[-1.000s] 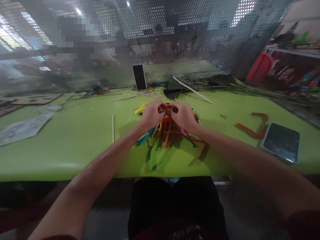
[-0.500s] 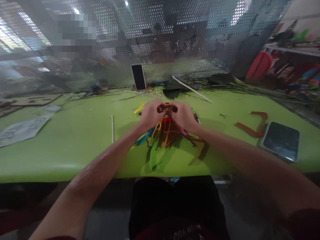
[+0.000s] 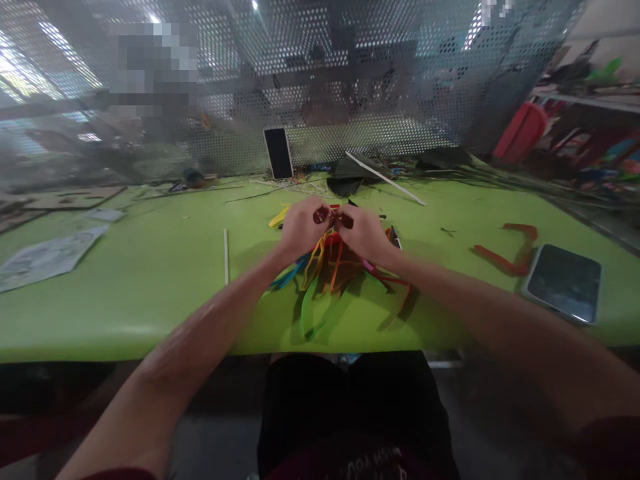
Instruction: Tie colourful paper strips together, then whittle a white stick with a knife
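My left hand [image 3: 303, 230] and my right hand [image 3: 365, 233] meet over the middle of the table, fingertips pinched close together. Between them is a bundle of thin, flat coloured strips [image 3: 336, 263], mostly orange and red under the hands. A green strip [image 3: 307, 307] hangs toward the table's front edge, and blue strips [image 3: 289, 275] spread out below my left hand. Beyond that hand lies a yellow strip [image 3: 278, 217]. Dark ends stick out beside my right hand. The fingers cover the exact spot where the strips are gripped.
On the green table [image 3: 125, 280], a thin white stick [image 3: 226, 257] lies left, near a printed sheet [image 3: 50, 257]. Right are a bent red strip [image 3: 523, 257] and a phone [image 3: 564, 283]. Another phone [image 3: 279, 153] leans against the perforated metal screen [image 3: 360, 87]; a long white strip [image 3: 385, 178] lies nearby.
Both hands stay at the same spot, with my right fingers turned slightly. A dark tip now shows above my right hand, and less of the pink strip is visible.
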Motion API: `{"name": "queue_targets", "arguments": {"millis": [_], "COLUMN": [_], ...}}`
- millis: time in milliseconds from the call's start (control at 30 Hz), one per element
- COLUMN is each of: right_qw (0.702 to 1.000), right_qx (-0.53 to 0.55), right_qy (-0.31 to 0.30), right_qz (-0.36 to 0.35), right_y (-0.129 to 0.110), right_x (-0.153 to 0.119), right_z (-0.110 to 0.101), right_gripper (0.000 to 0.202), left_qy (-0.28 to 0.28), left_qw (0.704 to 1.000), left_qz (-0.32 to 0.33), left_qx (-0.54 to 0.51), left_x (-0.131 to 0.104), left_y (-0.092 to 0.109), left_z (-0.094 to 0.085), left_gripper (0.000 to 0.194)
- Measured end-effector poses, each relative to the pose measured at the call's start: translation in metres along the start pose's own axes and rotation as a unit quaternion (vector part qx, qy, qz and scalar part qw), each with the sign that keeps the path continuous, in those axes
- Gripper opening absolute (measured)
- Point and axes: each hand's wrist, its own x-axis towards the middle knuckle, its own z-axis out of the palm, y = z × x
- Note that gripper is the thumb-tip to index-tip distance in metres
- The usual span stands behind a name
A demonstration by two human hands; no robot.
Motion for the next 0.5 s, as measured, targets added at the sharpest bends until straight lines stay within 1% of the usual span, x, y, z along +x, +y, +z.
{"name": "queue_targets", "arguments": {"millis": [67, 267, 500], "right_qw": [1.000, 0.999, 0.999], "right_qx": [-0.001, 0.009, -0.007], "right_qy": [0.012, 0.024, 0.020], "right_qz": [0.012, 0.032, 0.039], "right_y": [0.0014, 0.0022, -0.0012], "right_x": [0.0015, 0.0036, 0.0021], "right_z": [-0.0012, -0.0048, -0.0053], "right_gripper": [0.015, 0.017, 0.016], "left_qy": [-0.006, -0.013, -0.018], "left_qw": [1.000, 0.999, 0.999], "left_qz": [0.002, 0.038, 0.041], "left_qx": [0.004, 0.014, 0.019], "left_x": [-0.0002, -0.0007, -0.0009], "left_y": [0.0003, -0.0010, -0.0010], "left_z": [0.0008, 0.0028, 0.0024], "left_gripper": [0.006, 0.009, 0.006]}}
